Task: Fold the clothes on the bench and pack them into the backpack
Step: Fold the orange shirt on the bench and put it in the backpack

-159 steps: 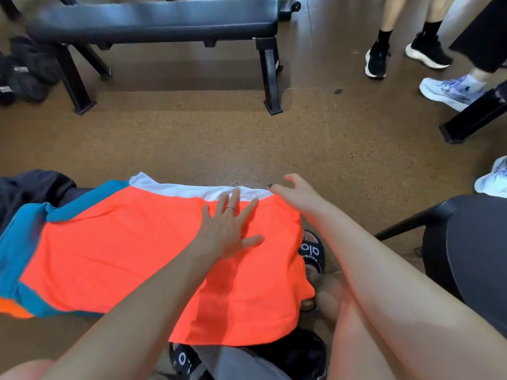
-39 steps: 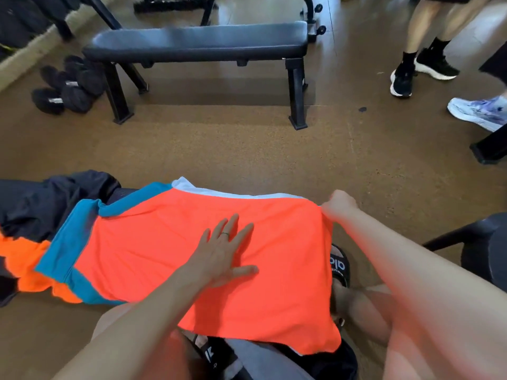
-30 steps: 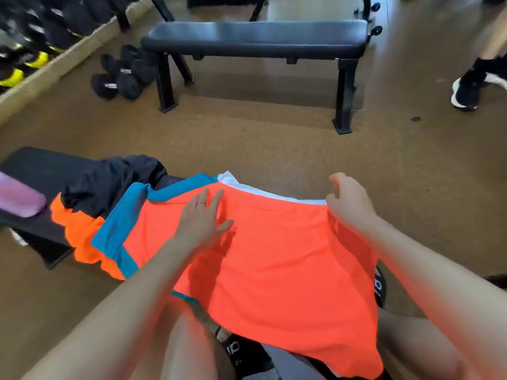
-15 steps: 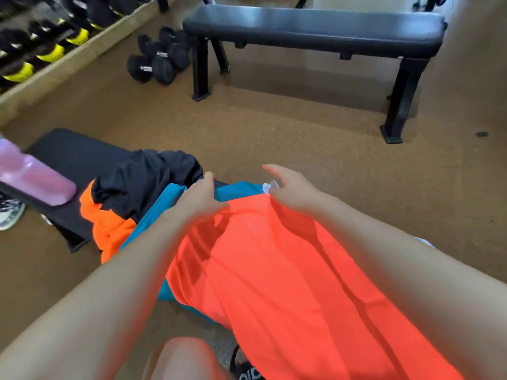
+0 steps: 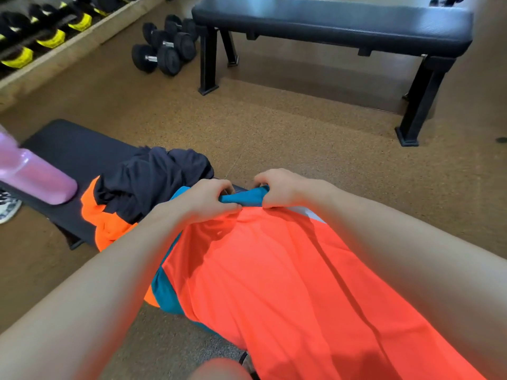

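Both hands at centre frame, side by side on the far edge of an orange shirt (image 5: 274,283). Left hand (image 5: 204,200) grip: fingers curled, pinching the teal trim (image 5: 242,197) of the shirt at its left side. Right hand (image 5: 279,190) grip: fingers curled over the same teal strip, grasping it from the right. The teal piece is bunched between the two hands, thumbs close together.

The orange shirt drapes from the hands down toward the camera, covering the near end of the low black worktop (image 5: 71,152) and running out of the bottom of the frame; more teal shows along its left edge. A white edge (image 5: 312,213) peeks out just under the right wrist.

Left of the hands, a crumpled black garment (image 5: 148,182) sits on the worktop, with orange fabric (image 5: 104,218) bunched under and beside it. A pink bottle (image 5: 33,174) lies on the far left end of the worktop. A shoe (image 5: 8,207) is on the floor at the left edge.

Beyond, a second black bench (image 5: 329,23) stands on the brown speckled floor (image 5: 274,119), well apart. Black dumbbells (image 5: 164,42) lie on the floor by its left leg; a rack of weights with yellow marks (image 5: 41,28) sits top left. Backpack not seen.
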Tool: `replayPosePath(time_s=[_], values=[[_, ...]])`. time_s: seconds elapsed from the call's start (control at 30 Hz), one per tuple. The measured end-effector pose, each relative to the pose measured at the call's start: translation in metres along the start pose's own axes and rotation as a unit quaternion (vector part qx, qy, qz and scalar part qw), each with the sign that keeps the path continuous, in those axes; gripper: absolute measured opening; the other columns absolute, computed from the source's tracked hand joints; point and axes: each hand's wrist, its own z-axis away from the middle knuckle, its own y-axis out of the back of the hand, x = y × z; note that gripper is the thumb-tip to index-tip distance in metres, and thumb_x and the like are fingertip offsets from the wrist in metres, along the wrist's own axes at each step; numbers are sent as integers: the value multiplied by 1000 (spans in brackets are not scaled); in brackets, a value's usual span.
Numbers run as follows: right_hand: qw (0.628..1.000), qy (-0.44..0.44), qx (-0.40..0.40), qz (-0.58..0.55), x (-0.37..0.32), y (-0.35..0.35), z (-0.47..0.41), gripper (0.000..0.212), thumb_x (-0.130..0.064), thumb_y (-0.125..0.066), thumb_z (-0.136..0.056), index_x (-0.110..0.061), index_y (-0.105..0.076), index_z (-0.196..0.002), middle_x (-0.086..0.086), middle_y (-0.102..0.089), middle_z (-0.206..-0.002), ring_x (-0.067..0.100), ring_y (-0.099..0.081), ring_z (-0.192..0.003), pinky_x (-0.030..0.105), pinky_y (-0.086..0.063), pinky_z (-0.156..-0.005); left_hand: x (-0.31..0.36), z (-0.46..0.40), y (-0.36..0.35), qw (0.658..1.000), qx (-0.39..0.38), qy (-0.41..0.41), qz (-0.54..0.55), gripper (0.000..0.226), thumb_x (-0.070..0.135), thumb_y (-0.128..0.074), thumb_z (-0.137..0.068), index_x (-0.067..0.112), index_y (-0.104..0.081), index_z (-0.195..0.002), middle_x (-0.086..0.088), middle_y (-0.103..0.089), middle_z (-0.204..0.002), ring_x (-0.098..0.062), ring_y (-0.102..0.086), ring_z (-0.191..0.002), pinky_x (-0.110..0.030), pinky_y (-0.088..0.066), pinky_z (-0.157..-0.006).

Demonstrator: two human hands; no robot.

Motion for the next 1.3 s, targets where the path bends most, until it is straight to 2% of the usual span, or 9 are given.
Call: replayPosePath(time_s=[0.1, 0.2, 0.43, 0.63, 0.7, 0.8, 0.87, 1.1, 1.3], values=[[1000, 9, 12, 15, 7, 7, 3, 5, -16, -64, -76, -13, -62, -79, 5, -57, -72, 28, -55, -74, 35, -39, -57, -4, 1, 2, 999, 9, 8, -36, 17, 31, -69, -88, 16, -63, -93, 6, -59, -79, -16, -55, -75, -26, -34, -60], [999, -5, 23, 22, 16, 15, 10, 22, -17, -63, -81, -16, -49, -64, 2, -50, -62, 26, -49, -67, 32, -33, -51, -7, 2, 3, 999, 18, 19, -43, 20, 32, -69, -90, 14, -60, -86, 4, -58, -73, -20, -56, -74, -33, -37, -62], [988, -82, 46, -120, 37, 24, 13, 24, -12, -62, -86, -19, -49, -68, -2, -50, -67, 18, -47, -70, 30, -33, -54, -4, -2, 5, 996, -6, 63, 60, 35, 47, -72, -88, 19, -54, -76, 6, -54, -66, -14, -50, -63, -31, -38, -58], [965, -60, 16, -256, 37, 24, 14, 17, -6, -65, -79, -16, -53, -74, 5, -48, -73, 18, -46, -66, 27, -37, -50, -4, 3, 15, 976, 56, 19, 212, 21, 8, -74, -87, 6, -55, -93, -2, -62, -75, -6, -52, -58, -23, -44, -55], [952, -47, 20, -303, 31, 26, 10, 10, -11, -68, -79, -17, -63, -85, 5, -60, -89, 16, -55, -82, 32, -47, -65, 1, 6, 20, 967, 69, 15, 246, 25, 0, -75, -82, 6, -56, -97, -2, -63, -78, -3, -52, -59, -18, -43, -54], [940, -8, -2, -340, 14, 27, 1, 48, -6, -62, -80, -26, -65, -124, -2, -62, -130, 9, -53, -123, 27, -44, -103, 3, 6, 25, 962, 62, 7, 266, 35, -5, -76, -76, 16, -58, -98, -3, -65, -87, -8, -55, -71, -28, -46, -64], [942, 20, -28, -334, -3, 27, -2, 60, 1, -57, -79, -28, -61, -131, -5, -58, -139, 7, -49, -129, 27, -40, -108, 2, 5, 27, 962, 46, -4, 270, 40, -7, -74, -74, 20, -59, -99, -6, -67, -92, -15, -57, -77, -36, -47, -70], [977, 34, 0, -210, -15, 22, -11, 15, -6, -68, -77, -18, -59, -76, -5, -53, -69, 11, -46, -64, 28, -37, -59, 3, 7, 25, 963, 41, -28, 266, 40, -8, -69, -73, 14, -56, -104, -7, -67, -97, -18, -65, -85, -38, -52, -78], [975, 64, 51, -206, -19, 16, -12, 33, -7, -74, -72, -24, -59, -96, -7, -57, -78, 10, -51, -67, 27, -38, -57, 5, 5, 28, 966, 67, -46, 244, 37, -7, -74, -77, 12, -56, -103, -9, -66, -95, -9, -60, -78, -27, -50, -72]])
